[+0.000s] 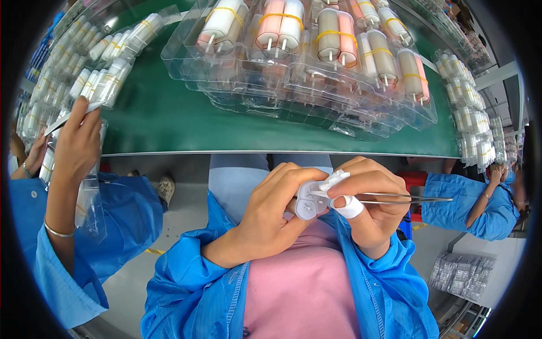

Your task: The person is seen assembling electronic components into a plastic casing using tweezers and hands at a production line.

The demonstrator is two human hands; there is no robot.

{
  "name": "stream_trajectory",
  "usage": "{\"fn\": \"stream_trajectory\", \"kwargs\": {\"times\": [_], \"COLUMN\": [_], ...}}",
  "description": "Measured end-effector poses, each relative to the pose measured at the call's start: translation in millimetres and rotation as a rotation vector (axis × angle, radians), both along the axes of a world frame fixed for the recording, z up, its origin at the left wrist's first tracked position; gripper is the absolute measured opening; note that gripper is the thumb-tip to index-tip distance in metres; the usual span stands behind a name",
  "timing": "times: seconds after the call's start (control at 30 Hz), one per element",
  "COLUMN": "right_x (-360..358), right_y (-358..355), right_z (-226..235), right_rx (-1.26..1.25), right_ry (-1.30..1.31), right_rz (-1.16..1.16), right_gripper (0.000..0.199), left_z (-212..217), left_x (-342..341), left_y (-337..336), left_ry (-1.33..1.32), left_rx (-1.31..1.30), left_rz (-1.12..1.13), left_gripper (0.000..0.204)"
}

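Note:
In front of my chest, my left hand (pixel 274 212) is wrapped round a pale twin-barrelled plastic part. Its rounded, light grey end face (pixel 307 202) points up between the fingers, while the rest is hidden in the hand. Right beside it, my right hand (pixel 372 198) is closed, with a pair of metal tweezers (pixel 415 198) lying through it, sticking out to the right. A small white plastic piece (pixel 334 179) shows at the right thumb and fingertips, touching or just over the end face. White tape (pixel 350 207) wraps my right thumb.
Ahead on the green table (pixel 147 121), stacked clear trays (pixel 271 85) hold several banded pairs of white, pink and grey tubes (pixel 279 25). More bagged tubes (pixel 101 82) lie at the left. A co-worker's hand (pixel 79 138) is at the left; another co-worker (pixel 474 200) sits at the right.

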State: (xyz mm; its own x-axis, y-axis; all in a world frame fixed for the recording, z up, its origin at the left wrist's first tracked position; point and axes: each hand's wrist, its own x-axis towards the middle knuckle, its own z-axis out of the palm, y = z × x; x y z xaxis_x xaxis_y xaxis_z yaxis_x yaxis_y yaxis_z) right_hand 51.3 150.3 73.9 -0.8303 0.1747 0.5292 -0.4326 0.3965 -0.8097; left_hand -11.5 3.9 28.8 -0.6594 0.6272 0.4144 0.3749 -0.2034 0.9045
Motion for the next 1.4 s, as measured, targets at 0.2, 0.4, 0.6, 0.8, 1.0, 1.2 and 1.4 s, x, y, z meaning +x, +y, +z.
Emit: {"fn": "stream_trajectory", "kwargs": {"times": [0.2, 0.4, 0.6, 0.8, 1.0, 1.2, 1.4], "right_x": [0.8, 1.0, 0.6, 0.0, 2.9, 3.7, 3.5], "right_y": [-3.8, -2.3, -3.0, -3.3, -3.3, -4.5, -5.0], "right_z": [1.7, 1.8, 2.1, 2.2, 1.8, 0.6, 1.8], "right_rx": [-0.009, 0.013, 0.002, 0.07, -0.026, -0.039, 0.001], "right_ry": [-0.029, -0.013, -0.012, -0.041, -0.006, -0.005, -0.033], "right_rz": [-0.023, -0.022, -0.009, -0.019, -0.014, -0.033, -0.043], "right_gripper": [0.011, 0.013, 0.014, 0.013, 0.012, 0.012, 0.014], "left_z": [-2.6, -1.8, -1.7, -7.1, -1.8, -2.1, -3.1], "left_x": [0.0, -0.5, 0.2, -0.8, -0.8, -0.4, 0.0], "left_y": [-1.1, -2.4, -2.7, -2.6, -3.6, -3.0, -2.3], "left_ry": [-0.002, 0.003, 0.003, 0.04, 0.016, 0.012, 0.02], "left_rx": [0.0, -0.009, -0.002, -0.012, -0.003, 0.01, 0.008], "left_rz": [0.007, 0.003, 0.0, 0.016, -0.011, -0.007, 0.004], "left_gripper": [0.042, 0.044, 0.044, 0.045, 0.043, 0.042, 0.042]}}
